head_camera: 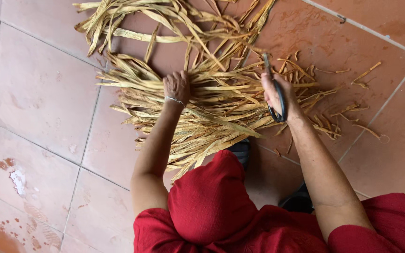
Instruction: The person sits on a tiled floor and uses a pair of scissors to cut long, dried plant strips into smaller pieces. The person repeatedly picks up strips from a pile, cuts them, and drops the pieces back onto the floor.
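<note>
The left hand (176, 86) presses down into a thick bundle of dried leaf strips (212, 110), its fingers buried among the strips and closed around a handful of them, a thin silvery bracelet (175, 100) circling the wrist just behind the knuckles. The strips are flat, papery and straw-coloured, long and ribbon-like, some curled or frayed at the ends, and they fan out to both sides of the fingers and toward the person's knees. The right hand (277, 93) grips a pair of scissors (275, 93) with dark looped handles; the fingers are threaded through and clamped on the loops, and the grey metal blades point away from the fingertips, over the far edge of the bundle. Whether the blades are apart or together I cannot tell. Short cut scraps (333, 117) lie scattered just beyond and to the outer side of the right fingers. Farther past both sets of fingertips lies a looser heap of longer strips (165, 23). Everything rests on a floor of large, smooth, reddish tiles (43, 93) with pale grout lines and some whitish stains. The person wears a red garment (212, 201) of coarse weave.
</note>
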